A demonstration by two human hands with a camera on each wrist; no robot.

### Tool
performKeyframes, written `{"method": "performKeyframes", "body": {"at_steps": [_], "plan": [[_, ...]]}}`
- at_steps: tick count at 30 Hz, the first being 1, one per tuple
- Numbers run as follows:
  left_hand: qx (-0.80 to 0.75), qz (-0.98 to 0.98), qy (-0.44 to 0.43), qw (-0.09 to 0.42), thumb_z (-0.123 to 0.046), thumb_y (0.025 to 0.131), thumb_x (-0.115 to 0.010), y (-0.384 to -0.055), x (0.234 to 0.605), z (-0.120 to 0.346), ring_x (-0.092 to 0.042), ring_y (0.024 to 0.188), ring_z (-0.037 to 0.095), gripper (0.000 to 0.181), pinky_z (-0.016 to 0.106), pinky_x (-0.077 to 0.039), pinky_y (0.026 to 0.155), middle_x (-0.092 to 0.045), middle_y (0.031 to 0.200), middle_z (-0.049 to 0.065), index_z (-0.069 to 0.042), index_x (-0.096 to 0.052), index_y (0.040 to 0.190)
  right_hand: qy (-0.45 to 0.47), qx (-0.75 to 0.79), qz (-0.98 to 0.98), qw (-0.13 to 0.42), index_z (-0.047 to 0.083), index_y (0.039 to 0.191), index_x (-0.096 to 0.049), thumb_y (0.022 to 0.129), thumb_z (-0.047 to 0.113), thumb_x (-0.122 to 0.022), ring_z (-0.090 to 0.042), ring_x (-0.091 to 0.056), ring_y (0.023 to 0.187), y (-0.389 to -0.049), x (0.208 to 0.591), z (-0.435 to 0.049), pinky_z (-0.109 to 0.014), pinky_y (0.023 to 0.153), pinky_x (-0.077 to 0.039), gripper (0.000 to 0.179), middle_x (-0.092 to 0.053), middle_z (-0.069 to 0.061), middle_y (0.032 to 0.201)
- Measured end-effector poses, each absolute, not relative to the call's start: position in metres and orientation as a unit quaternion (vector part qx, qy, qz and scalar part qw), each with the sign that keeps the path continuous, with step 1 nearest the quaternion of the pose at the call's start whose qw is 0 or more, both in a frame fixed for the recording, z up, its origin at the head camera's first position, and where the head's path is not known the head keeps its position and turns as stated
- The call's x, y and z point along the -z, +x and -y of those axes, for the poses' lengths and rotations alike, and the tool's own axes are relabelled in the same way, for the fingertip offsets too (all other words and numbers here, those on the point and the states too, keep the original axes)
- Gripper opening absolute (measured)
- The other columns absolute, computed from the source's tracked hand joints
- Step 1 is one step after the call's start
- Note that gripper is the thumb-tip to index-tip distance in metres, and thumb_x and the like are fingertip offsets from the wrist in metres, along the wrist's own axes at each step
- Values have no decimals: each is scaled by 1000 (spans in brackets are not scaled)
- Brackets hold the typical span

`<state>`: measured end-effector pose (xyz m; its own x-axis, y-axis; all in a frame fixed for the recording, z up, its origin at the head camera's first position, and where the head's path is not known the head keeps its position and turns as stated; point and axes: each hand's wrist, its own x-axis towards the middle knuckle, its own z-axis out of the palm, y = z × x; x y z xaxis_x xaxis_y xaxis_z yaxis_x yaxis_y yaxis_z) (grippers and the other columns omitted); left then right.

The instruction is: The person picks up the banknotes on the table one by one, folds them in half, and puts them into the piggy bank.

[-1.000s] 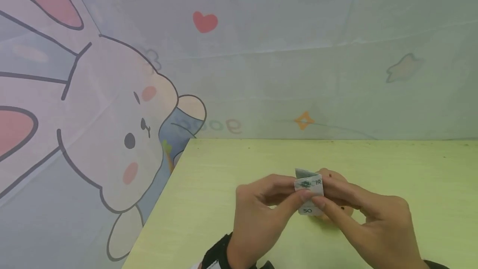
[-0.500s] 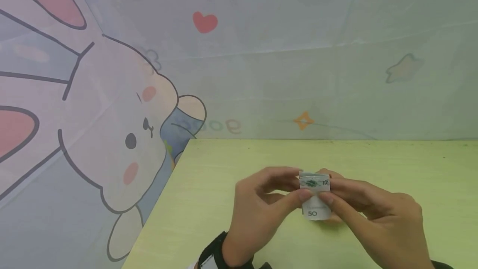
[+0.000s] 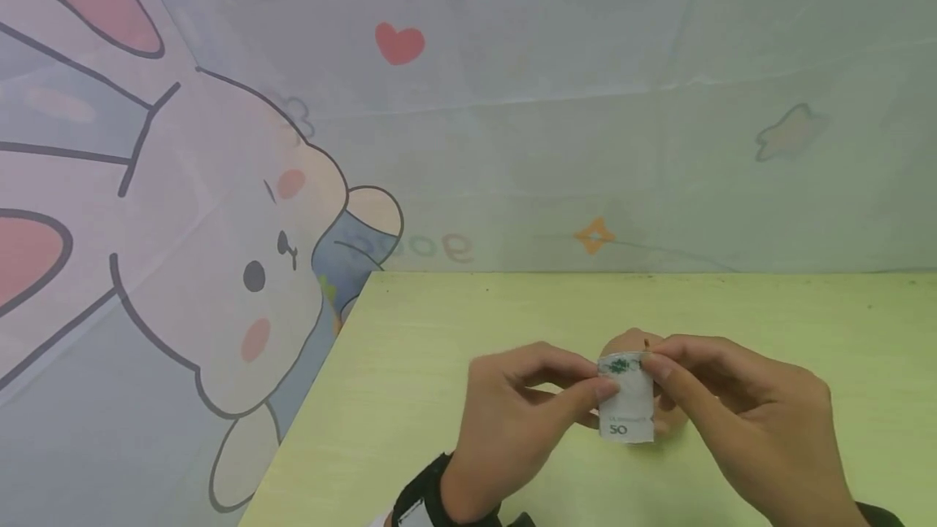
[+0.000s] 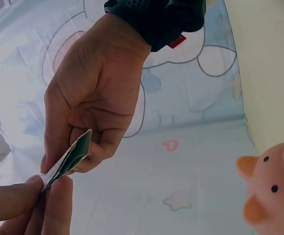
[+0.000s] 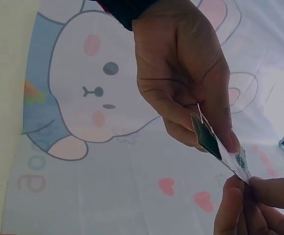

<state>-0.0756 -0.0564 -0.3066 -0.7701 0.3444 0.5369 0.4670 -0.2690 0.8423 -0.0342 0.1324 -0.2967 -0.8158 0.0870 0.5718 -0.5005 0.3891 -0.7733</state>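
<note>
A folded banknote point(image 3: 626, 407) with green print and a "50" stands upright between both hands, above the table. My left hand point(image 3: 521, 421) pinches its left edge between thumb and fingers. At its upper right corner, my right hand point(image 3: 761, 421) pinches it with thumb and forefinger. In the left wrist view the folded layers of the note point(image 4: 69, 160) show edge-on, spread a little apart at one end. Behind the note is a pink toy pig point(image 3: 622, 341), mostly hidden in the head view; its orange ears and black eyes show in the left wrist view, where the pig point(image 4: 278, 196) stands apart from the hands.
The pale yellow-green table point(image 3: 410, 348) ends at a back edge and a slanting left edge. Behind it hangs a cloth backdrop point(image 3: 527, 145) with a cartoon rabbit and hearts. A black wrist strap point(image 3: 423, 494) is on the left wrist.
The note has shifted slightly right and down, and its folded top no longer gapes towards the head camera. My right thumb and forefinger have moved up to its top corner.
</note>
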Motion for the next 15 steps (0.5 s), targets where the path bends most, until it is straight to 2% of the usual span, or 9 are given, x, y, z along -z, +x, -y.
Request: {"method": "performKeyframes", "body": {"at_steps": [7,15], "plan": [[718,607,-328,87,-1,85,-73,-78,306,59,-70,76,19,11,39,-60,57,-69,88,23,6,-70,92,162,-575,768,231,0,98,-73,83,-11,-70,-19,-70,99,-36,297,-136,-24,81,-57,19,-74,-12,102],[717,604,-335,94,-2,86,-73,-79,305,59,-71,77,20,12,39,-60,56,-69,89,23,7,-70,94,171,-549,785,231,4,93,-72,81,-13,-71,-13,-68,104,-38,301,-136,-23,81,-56,21,-74,-8,96]]}}
